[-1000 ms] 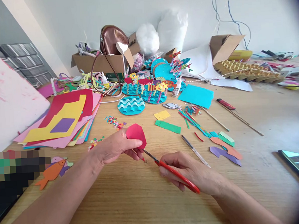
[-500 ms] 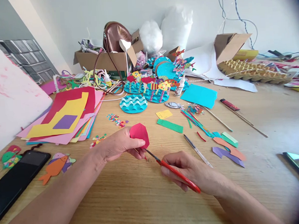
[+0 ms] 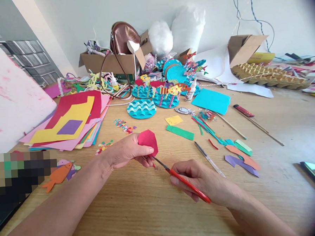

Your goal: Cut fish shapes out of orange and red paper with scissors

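Above the near tabletop [image 3: 141, 210], left fingers [image 3: 147, 150] pinch red paper [image 3: 148, 137], apparently steadying it; right fingers [image 3: 183, 168] hold red-handled scissors [image 3: 189, 185].

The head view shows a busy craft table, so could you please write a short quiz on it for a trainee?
1. Open question: what does the left hand hold, and what does the right hand hold?
2. True or false: a purple rectangle lies on the large yellow sheet.
3. Fill in: just below the small yellow paper in the picture lies a ____ strip.

Key: 1. Red paper; red-handled scissors. 2. True. 3. Green.
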Tool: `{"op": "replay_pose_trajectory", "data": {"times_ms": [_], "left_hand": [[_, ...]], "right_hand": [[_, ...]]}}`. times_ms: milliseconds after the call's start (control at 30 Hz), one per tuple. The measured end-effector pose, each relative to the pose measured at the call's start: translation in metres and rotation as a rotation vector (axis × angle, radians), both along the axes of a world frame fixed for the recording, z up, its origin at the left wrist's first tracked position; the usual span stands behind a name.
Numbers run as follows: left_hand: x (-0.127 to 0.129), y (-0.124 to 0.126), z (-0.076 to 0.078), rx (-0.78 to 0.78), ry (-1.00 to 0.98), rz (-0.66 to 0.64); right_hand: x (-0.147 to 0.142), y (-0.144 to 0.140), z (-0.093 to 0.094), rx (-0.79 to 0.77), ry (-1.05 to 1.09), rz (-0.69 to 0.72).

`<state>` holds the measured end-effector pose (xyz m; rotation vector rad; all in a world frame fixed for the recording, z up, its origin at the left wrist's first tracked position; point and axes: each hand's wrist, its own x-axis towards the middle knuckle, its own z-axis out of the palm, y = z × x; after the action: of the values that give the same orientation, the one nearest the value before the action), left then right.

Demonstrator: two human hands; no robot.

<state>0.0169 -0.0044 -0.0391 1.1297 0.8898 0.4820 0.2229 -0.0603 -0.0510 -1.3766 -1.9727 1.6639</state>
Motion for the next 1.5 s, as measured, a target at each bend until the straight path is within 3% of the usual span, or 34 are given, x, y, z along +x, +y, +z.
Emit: {"op": "replay_pose_trajectory", "data": {"times_ms": [367, 667, 933, 1067, 1167, 1267, 1500], "left_hand": [[-0.002, -0.002, -0.001, -0.018, -0.006, 0.005], [-0.001, 0.0, -0.004, -0.022, -0.032, 0.021], [0.004, -0.004, -0.006, 0.172, -0.076, 0.273], [0.01, -0.009, -0.007, 0.243, -0.066, 0.374], [0.018, -0.016, -0.011, 0.333, -0.007, 0.401], [0.028, -0.026, -0.014, 0.404, 0.072, 0.363], [0.046, -0.04, -0.016, 0.357, 0.058, 0.239]], "right_hand": [[0.0, 0.0, 0.002, 0.018, -0.02, 0.008], [0.0, 0.0, -0.002, -0.076, 0.041, -0.047], [0.004, -0.001, -0.001, -0.118, 0.202, -0.105], [0.002, 0.0, -0.003, -0.111, 0.396, -0.215], [-0.002, 0.001, -0.005, -0.074, 0.539, -0.399], [-0.006, 0.001, -0.004, -0.008, 0.62, -0.536], [-0.008, -0.001, 0.003, 0.011, 0.622, -0.612]]}}
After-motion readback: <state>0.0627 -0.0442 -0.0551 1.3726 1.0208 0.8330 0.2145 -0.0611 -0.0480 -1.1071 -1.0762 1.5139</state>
